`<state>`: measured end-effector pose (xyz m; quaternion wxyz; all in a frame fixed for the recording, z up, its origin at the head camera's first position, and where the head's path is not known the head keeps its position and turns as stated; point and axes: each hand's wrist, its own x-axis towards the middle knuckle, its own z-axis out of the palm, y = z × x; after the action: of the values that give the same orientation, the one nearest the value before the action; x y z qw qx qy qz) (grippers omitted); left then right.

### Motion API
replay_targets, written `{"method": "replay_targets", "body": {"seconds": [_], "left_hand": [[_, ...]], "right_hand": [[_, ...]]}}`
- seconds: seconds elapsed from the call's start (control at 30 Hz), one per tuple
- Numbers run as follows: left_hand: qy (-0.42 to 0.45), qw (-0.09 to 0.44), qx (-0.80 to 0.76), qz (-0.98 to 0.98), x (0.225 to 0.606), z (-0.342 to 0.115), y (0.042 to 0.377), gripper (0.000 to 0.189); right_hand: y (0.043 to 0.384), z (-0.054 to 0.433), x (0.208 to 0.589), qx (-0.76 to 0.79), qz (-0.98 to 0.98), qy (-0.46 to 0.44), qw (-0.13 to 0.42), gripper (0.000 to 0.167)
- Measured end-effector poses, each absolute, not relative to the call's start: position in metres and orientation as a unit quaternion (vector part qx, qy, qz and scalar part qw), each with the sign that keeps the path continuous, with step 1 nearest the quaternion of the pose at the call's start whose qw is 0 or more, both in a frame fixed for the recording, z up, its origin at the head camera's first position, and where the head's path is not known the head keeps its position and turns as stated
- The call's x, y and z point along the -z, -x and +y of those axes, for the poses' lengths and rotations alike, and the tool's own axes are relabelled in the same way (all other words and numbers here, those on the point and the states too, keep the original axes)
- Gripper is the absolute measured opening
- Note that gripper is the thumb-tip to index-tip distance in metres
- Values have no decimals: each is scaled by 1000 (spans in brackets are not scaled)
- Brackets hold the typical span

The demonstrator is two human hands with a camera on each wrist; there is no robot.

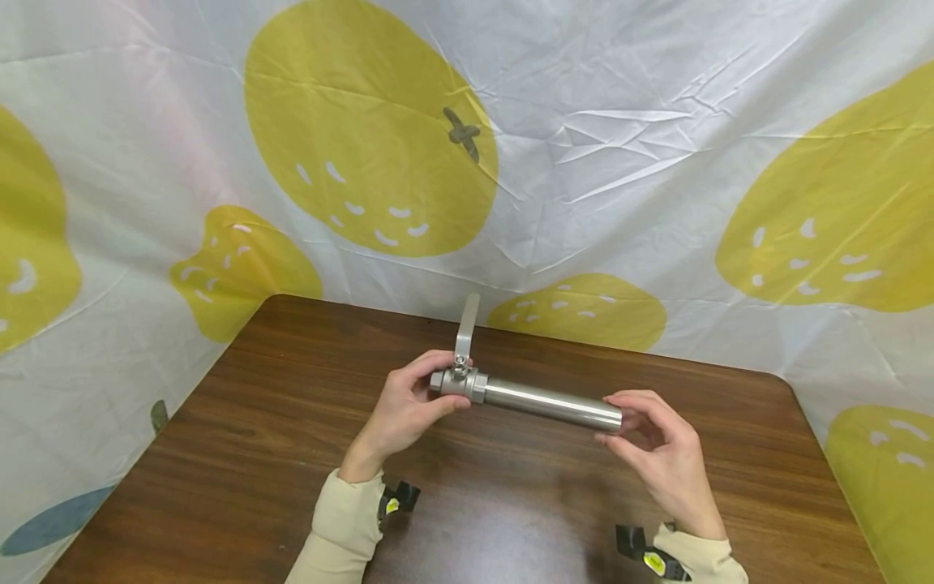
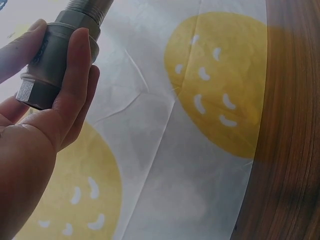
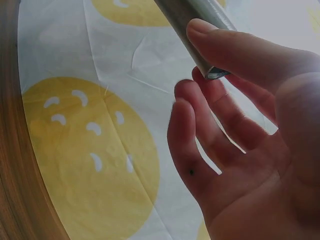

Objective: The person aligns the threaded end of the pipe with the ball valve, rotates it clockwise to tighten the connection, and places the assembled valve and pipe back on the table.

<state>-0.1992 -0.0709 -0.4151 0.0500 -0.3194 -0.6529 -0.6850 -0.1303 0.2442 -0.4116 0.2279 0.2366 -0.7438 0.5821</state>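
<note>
A metal ball valve (image 1: pixel 454 383) with a long flat lever handle (image 1: pixel 468 328) is gripped by my left hand (image 1: pixel 409 410), thumb in front and fingers behind. From its right side runs a shiny steel pipe (image 1: pixel 550 403), tilted slightly down to the right. My right hand (image 1: pixel 660 450) pinches the pipe's far end between thumb and fingers. In the left wrist view the hex end of the valve body (image 2: pixel 50 60) shows in the palm, with threads visible beyond it. The right wrist view shows the pipe's open end (image 3: pixel 216 74) under the thumb.
Below the hands lies a brown wood-grain table (image 1: pixel 292 478) with rounded back corners. A white cloth (image 1: pixel 620 178) printed with yellow fruit hangs behind it and at both sides. Black wrist cameras (image 1: pixel 400 496) sit on the beige sleeves (image 1: pixel 339 519).
</note>
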Motion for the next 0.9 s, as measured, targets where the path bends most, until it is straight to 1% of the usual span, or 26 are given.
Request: {"method": "replay_targets", "body": {"seconds": [0.1, 0.27, 0.57, 0.8, 0.9], "left_hand": [[319, 50, 685, -653, 415, -71, 199, 46], [321, 48, 687, -651, 414, -71, 198, 46], [322, 48, 687, -649, 415, -71, 198, 46], [323, 47, 689, -647, 413, -71, 198, 46], [321, 43, 691, -647, 413, -71, 197, 46]], "right_hand": [[130, 244, 411, -545, -777, -208, 237, 52], [128, 245, 408, -519, -806, -172, 228, 51], [126, 246, 407, -508, -814, -170, 227, 51], [125, 246, 405, -507, -826, -145, 200, 46], [124, 247, 405, -502, -830, -140, 197, 43]]}}
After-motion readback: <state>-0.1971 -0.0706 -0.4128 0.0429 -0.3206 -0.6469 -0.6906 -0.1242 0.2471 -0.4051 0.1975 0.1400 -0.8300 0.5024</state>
